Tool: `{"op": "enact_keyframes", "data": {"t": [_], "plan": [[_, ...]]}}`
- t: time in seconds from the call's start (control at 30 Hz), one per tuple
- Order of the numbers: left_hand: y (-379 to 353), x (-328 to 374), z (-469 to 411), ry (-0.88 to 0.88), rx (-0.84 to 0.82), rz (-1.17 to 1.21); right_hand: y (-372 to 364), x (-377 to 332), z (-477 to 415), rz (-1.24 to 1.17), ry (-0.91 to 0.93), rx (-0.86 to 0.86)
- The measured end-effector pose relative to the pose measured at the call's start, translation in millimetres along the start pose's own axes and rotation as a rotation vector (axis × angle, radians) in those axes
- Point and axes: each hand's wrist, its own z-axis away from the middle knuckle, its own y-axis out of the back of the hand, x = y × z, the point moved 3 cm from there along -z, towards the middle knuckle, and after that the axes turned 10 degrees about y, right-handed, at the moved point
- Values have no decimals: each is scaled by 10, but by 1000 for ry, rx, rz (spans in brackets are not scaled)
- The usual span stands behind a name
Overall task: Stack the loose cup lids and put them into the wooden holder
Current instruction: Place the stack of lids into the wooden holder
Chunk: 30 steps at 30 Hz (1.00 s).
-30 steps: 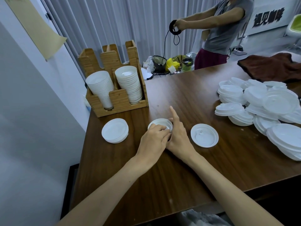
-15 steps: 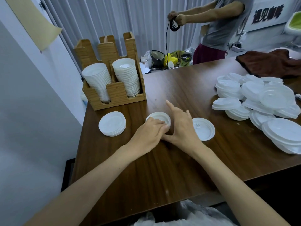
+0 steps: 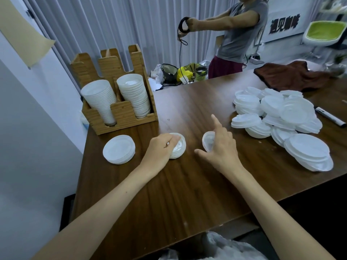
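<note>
Left grip [image 3: 159, 149]: the fingers are curled over the near left edge of the small stack [image 3: 179, 145] and hold it on the worktop [image 3: 187, 188]. The knuckles cover part of it.
Right grip [image 3: 221, 149]: it holds one lid [image 3: 208, 141]. The index finger is straight and points away, and the thumb is spread out to the left. The fingers that hold the lid are hidden behind the hand.
Lid: it is tilted up on edge at the left side of the right grip, between the index finger and thumb. Whether its lower rim touches the worktop cannot be told. It stands apart from the small stack, with a strip of bare wood between them.
Small stack: it sits mid-worktop, in front of the holder [image 3: 123, 117] and under the left grip.
Flat stack [image 3: 119, 152]: it lies left of the left grip, near the worktop's left edge and clear of the hand.
Holder: it stands at the far left corner, with two tall white stacks upright in its front compartments.
Pile [image 3: 281, 117]: loose lids are heaped on the right, well apart from both grips.
Elsewhere: a brown cloth [image 3: 293, 77] lies beyond the pile and a pen [image 3: 330, 117] beside it.
</note>
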Motion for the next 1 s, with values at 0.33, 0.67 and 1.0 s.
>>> {"op": "enact_keyframes", "data": {"t": [0.33, 0.67, 1.0], "plan": [[100, 212, -83, 140, -44, 275, -89, -453, -97, -256, 270, -40], [390, 217, -211, -86, 105, -78, -80, -537, -368, -773, 25, -92], [272, 37, 58, -566, 248, -587, -184, -426, -474, -839, -194, 23]]}}
